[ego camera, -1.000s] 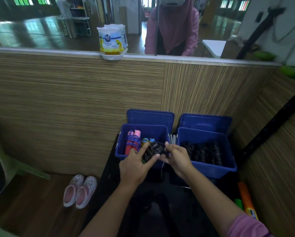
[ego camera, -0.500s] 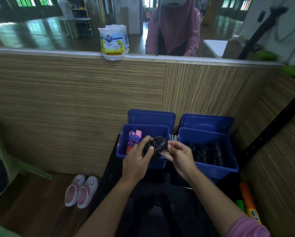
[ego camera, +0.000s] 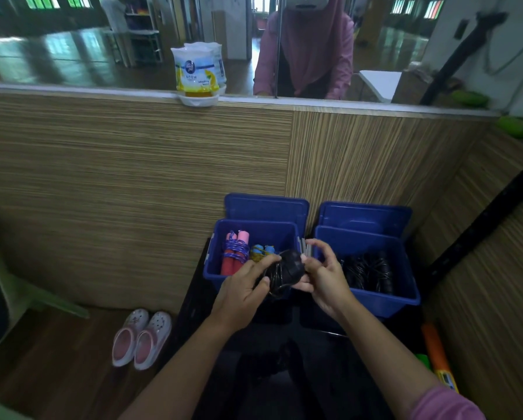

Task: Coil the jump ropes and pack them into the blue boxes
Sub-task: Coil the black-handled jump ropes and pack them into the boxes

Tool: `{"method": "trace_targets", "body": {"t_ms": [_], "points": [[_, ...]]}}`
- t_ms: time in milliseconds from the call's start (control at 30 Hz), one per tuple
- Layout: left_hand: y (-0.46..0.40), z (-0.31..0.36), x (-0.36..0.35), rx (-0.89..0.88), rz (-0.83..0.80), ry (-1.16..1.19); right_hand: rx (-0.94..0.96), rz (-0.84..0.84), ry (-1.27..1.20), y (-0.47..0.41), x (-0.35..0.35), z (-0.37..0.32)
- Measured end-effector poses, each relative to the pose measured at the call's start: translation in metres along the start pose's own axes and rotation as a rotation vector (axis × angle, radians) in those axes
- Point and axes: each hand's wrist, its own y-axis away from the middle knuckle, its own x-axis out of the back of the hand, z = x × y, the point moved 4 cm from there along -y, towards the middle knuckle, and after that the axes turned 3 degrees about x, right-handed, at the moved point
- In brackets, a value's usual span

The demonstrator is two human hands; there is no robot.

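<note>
Mid-coiling: black jump rope [ego camera: 284, 272] bundled at frame centre, gripped in left hand [ego camera: 242, 287], right hand [ego camera: 325, 275] fingers pinching it. Next, probably tucking the end, then dropping into a box. Left blue box [ego camera: 255, 233]: pink-red and blue-handled ropes. Right blue box [ego camera: 405, 268]: black ropes.

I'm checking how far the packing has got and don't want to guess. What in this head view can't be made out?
- Black jump rope bundle: left hand and right hand cover its ends; handles unseen.
- Left blue box: hands and bundle hide its front half.
- Right blue box: dark tangled ropes, count unreadable.
- Orange object: cut off at the lower right by the forearm.
</note>
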Motion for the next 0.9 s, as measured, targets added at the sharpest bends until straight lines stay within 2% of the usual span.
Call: {"method": "trace_targets", "body": {"t_ms": [133,233,367,433,567,733,800,900], "points": [[0.002,0.014,0.001,-0.124,-0.017,0.016,-0.217,-0.100,0.018,0.000,-0.003,0.008],[-0.001,0.024,0.000,-0.219,0.023,-0.024,-0.308,-0.087,-0.023,0.001,0.000,0.017],[-0.008,0.025,-0.003,-0.119,0.186,0.022,-0.479,0.027,0.016,-0.001,0.004,0.032],[-0.011,0.023,-0.006,-0.066,0.237,0.026,-0.476,0.024,-0.022,0.000,0.000,0.032],[-0.016,0.017,-0.014,0.043,0.217,0.057,-0.455,-0.031,-0.109,0.007,-0.009,0.038],[-0.018,0.012,-0.034,0.210,0.287,0.014,-0.277,0.021,-0.347,0.007,-0.010,0.028],[-0.020,0.015,-0.046,0.279,0.268,0.046,-0.209,0.025,-0.326,0.008,-0.005,0.024],[-0.027,0.020,-0.067,0.326,0.177,0.106,-0.078,0.085,-0.120,0.005,0.008,0.024]]}}
